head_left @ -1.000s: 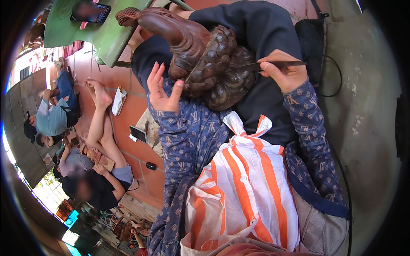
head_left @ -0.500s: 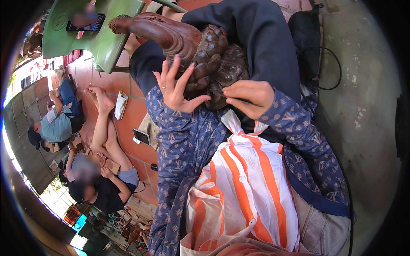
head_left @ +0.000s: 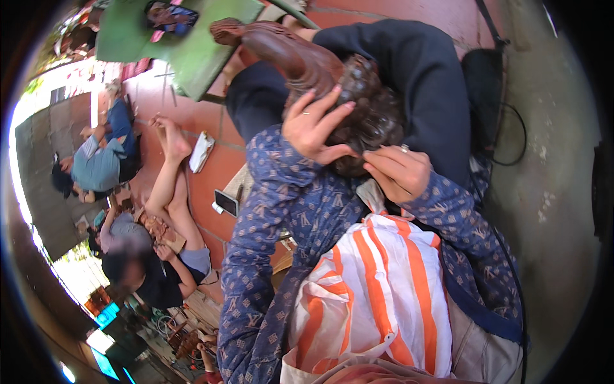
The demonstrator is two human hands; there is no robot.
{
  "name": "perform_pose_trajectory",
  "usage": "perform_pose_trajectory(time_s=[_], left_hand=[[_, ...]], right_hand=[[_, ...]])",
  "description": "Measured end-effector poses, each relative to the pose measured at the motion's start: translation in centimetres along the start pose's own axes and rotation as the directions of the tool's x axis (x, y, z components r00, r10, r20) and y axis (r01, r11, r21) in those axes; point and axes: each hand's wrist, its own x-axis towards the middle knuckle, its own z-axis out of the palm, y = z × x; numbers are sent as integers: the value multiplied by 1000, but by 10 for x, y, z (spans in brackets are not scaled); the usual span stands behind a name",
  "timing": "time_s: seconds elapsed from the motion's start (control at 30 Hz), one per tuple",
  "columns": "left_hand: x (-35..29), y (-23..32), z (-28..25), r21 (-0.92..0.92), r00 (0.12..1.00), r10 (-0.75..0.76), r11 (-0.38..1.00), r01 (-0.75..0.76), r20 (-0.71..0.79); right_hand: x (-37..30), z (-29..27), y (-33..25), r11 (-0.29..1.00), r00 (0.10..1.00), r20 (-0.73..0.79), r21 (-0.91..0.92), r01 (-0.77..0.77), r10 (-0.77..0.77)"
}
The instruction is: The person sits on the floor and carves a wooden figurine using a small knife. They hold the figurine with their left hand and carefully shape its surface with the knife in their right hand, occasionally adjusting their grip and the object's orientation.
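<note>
A dark brown carved wooden statue point(head_left: 313, 61) lies tilted across my lap, its head toward the upper left and its knobbly, petal-carved base point(head_left: 377, 109) between my knees. My left hand point(head_left: 313, 128) rests on the statue with fingers apart, the thumb stretched toward the base's near edge. Close to that thumb tip, my right hand point(head_left: 403, 171) is closed in a pinch at the base. Whatever its fingertips may hold is too small to make out.
A green bench point(head_left: 185, 48) at the upper left carries a phone point(head_left: 171, 18). Another phone point(head_left: 226, 202) lies on my left, near a white packet point(head_left: 202, 152). Two people point(head_left: 144, 269) sit on the tiled floor at left. A black cable point(head_left: 521, 137) loops at right.
The view has shifted, so everything sits farther right. My left hand's fingers now lie against the statue, and my right hand's pinch has turned and come near my left thumb.
</note>
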Motion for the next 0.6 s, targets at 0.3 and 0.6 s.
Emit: perform_pose_trajectory(time_s=[0.3, 0.6], left_hand=[[5, -1, -19, -126, 978, 10, 992, 17, 208], [-5, -2, 15, -171, 997, -60, 984, 51, -48]], right_hand=[[5, 12, 0, 998, 998, 10, 16, 64, -64], [4, -1, 3, 997, 997, -20, -6, 73, -73]])
